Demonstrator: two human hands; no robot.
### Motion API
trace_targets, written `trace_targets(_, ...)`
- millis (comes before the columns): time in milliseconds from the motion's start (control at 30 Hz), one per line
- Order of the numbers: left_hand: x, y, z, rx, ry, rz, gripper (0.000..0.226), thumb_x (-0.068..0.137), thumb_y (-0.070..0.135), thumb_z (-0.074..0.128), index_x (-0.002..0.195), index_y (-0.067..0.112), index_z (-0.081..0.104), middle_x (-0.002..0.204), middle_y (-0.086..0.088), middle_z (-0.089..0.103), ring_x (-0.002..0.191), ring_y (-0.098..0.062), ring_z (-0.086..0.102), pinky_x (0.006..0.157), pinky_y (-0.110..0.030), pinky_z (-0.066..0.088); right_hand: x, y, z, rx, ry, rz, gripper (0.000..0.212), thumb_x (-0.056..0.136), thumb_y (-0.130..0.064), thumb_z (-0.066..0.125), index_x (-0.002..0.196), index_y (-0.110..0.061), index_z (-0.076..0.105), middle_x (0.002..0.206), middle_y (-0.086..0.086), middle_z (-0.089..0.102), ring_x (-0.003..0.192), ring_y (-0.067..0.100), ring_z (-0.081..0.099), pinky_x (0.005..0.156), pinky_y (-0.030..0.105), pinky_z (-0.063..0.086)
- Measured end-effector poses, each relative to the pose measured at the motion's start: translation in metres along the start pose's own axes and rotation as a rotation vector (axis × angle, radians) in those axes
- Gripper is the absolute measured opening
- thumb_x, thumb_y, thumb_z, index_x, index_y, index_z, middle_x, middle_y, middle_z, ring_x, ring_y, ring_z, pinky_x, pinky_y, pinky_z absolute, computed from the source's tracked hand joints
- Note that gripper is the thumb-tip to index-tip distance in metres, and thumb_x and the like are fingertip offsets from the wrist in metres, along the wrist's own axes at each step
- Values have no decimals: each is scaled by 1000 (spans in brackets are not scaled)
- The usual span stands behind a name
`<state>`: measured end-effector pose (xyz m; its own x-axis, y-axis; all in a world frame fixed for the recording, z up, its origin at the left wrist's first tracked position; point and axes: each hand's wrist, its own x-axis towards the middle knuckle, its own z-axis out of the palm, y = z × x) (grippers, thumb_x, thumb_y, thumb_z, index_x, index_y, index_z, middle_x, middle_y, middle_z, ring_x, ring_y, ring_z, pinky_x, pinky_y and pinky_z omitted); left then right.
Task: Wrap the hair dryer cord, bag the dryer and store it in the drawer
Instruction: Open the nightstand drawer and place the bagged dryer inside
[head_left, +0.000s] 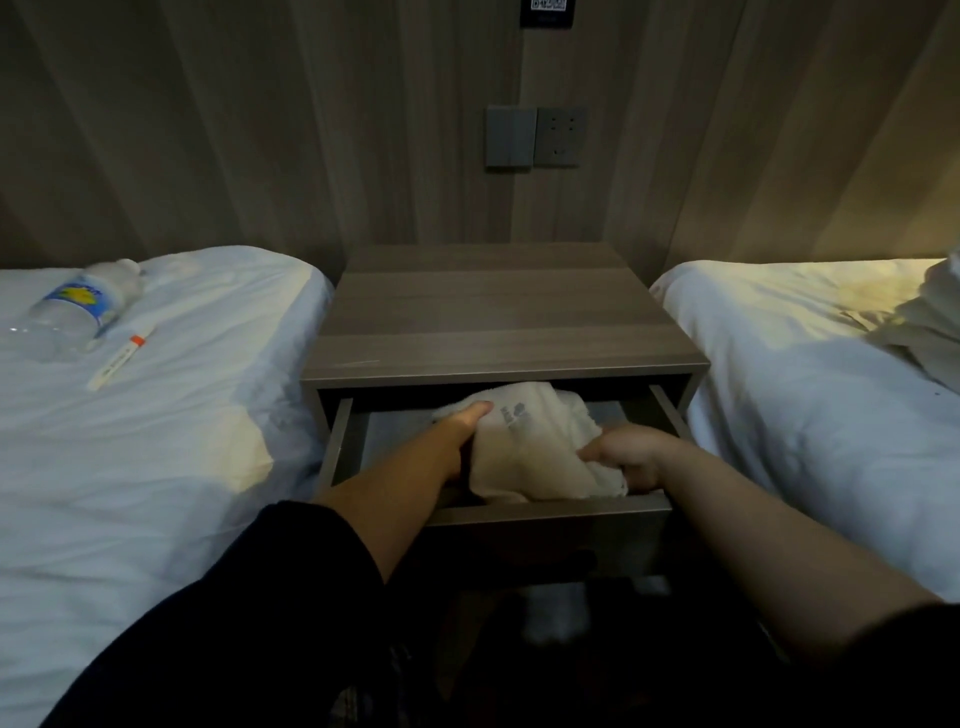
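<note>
A cream cloth bag (535, 441) with small dark print bulges inside the open drawer (545, 512) of a wooden nightstand (493, 317). My left hand (460, 434) grips the bag's left side, thumb lying over its top. Gripping the bag's lower right corner, near the drawer's front panel, is my right hand (631, 454). The hair dryer and its cord are hidden; I cannot see inside the bag.
Two beds with white sheets flank the nightstand. On the left bed (156, 441) lie a plastic water bottle (78, 312) and a white pen-like stick (122, 356). Crumpled bedding (930, 322) sits on the right bed. A switch and socket (535, 136) are on the wall.
</note>
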<state>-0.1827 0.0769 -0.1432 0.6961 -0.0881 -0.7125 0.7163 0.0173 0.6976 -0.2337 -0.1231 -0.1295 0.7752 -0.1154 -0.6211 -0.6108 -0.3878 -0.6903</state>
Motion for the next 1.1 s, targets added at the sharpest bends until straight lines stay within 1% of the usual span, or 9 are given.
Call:
trace_targets(167,11,3,-8,66,14,27,52,85,28,63,129,7,46,128,-18,54,116,-34,52,90,-43,46,-1,-7,7,-172,-21,-97,40,88,0,47,128,-6,48,112,15,58,102,27,57,70,31,49)
trace_targets(300,11,3,-2,147,43,181,48,86,11,59,131,4,44,125,-19,55,112,-35,54,99,-45,45,4,-1,3,-279,54,-177,40,87,-9,54,127,-6,51,111,13,61,92,23,60,76,34,51)
trace_targets(433,-17,0,2,698,158,587,41,88,19,57,126,7,50,123,-6,56,114,-27,55,93,-31,45,-12,0,1,-306,153,-490,45,88,-27,59,131,-17,49,125,3,57,112,19,57,96,39,48)
trace_targets(500,-39,0,-3,959,4,756,33,89,31,57,116,12,61,118,-2,61,107,-21,57,90,-29,45,-31,-1,-1,-378,52,-613,31,86,-35,61,115,-23,62,113,-1,66,101,11,62,92,33,50)
trace_targets(567,-65,0,-9,1148,-295,772,31,88,37,58,112,19,65,113,0,64,103,-14,59,90,-26,45,-52,-2,-4,-549,-116,-606,26,83,-36,65,105,-24,68,101,-3,69,92,9,64,84,23,51)
trace_targets(667,-91,-3,-12,1381,-508,764,28,81,31,69,106,19,68,100,8,66,92,-4,60,84,-18,46,-68,1,-2,-801,-243,-591,32,75,-32,74,104,-19,67,100,2,68,91,15,63,83,30,50)
trace_targets(767,-92,-10,-8,1474,-358,894,22,76,30,73,94,17,71,90,6,69,81,-5,60,74,-17,44,-69,4,4,-886,-99,-636,24,72,-28,76,91,-16,69,86,-1,66,81,15,61,77,35,51)
trace_targets(867,-92,-12,-5,1498,-245,947,20,77,29,71,92,16,71,92,0,71,85,-14,64,79,-27,50,-64,5,9,-904,49,-666,16,70,-28,77,81,-19,69,73,-11,59,73,10,57,71,30,49)
trace_targets(1100,-73,-12,-8,1484,64,1071,24,84,37,61,101,21,66,108,-1,62,100,-15,56,86,-29,46,-41,6,12,-874,297,-743,21,79,-28,69,99,-23,69,98,1,68,94,17,63,83,33,51)
